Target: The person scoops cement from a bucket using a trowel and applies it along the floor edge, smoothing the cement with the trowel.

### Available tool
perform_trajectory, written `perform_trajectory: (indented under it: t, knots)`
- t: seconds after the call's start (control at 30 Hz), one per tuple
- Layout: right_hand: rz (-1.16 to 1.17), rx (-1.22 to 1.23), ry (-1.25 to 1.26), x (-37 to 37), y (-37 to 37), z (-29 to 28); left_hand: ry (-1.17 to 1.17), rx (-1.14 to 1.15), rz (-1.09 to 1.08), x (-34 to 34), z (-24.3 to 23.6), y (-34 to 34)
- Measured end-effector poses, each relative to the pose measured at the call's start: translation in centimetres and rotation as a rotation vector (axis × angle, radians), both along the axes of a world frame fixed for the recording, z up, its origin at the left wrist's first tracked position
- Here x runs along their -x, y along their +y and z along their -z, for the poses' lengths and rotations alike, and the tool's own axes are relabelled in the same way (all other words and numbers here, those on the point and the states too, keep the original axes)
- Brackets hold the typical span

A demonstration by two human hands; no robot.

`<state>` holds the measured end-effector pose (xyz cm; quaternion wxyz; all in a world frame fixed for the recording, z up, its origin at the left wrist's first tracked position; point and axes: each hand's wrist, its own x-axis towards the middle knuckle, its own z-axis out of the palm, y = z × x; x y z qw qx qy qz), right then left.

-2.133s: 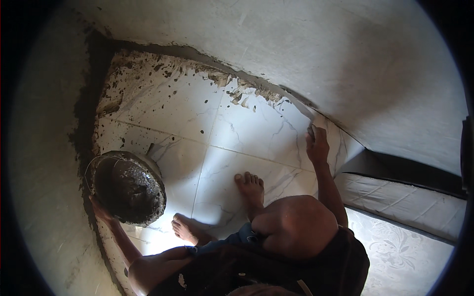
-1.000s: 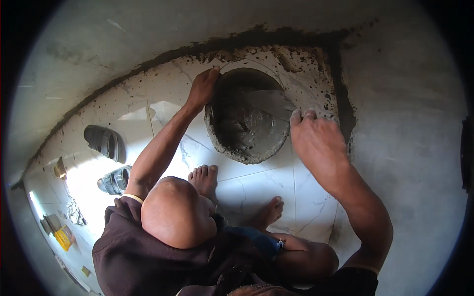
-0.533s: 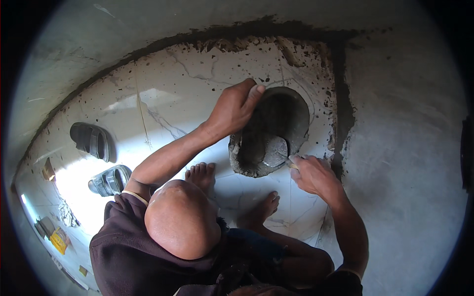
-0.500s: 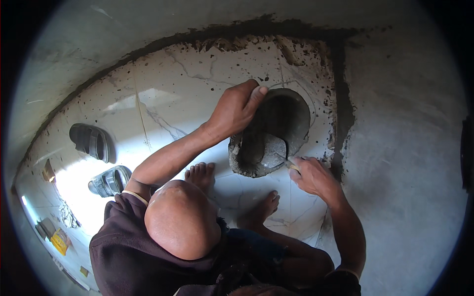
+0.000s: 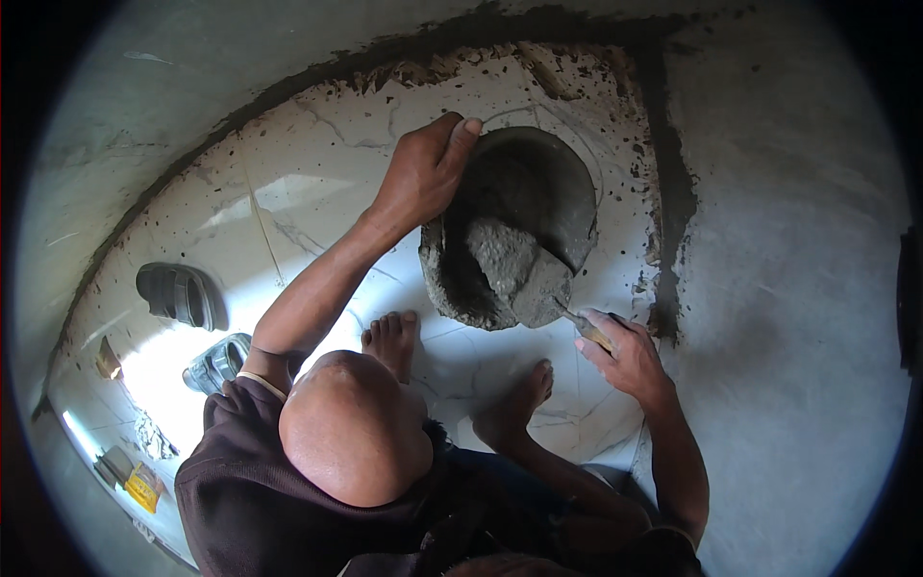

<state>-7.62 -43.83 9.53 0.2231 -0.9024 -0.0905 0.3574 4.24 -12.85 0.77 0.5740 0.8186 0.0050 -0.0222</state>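
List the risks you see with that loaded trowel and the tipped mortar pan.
1. The trowel carries a heaped lump of wet mortar at the pan's low edge; it could slide off onto the marble-look floor tiles, already speckled with spatter.
2. The left hand grips only the rim of the tilted mortar pan; a slip might dump it.
3. Bare feet sit just below the pan, so spills may land on them.
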Motion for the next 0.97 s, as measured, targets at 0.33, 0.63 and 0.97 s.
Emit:
perform_trajectory:
  t: [0.33,0.63,0.97]
  knots:
    - [0.118,-0.175,-0.2,1.9,-0.4,0.2,0.077,-0.044,-0.119,-1.9,5.7,4.7]
    - [0.285,-0.047,-0.283,6.8,-10.4,-4.0,-0.062,-0.214,-0.022,-3.0,8.7,7.3]
    - [0.588,0.057,-0.361,25.6,-19.3,2.6,0.365,0.166,0.047,-5.3,7.5,6.2]
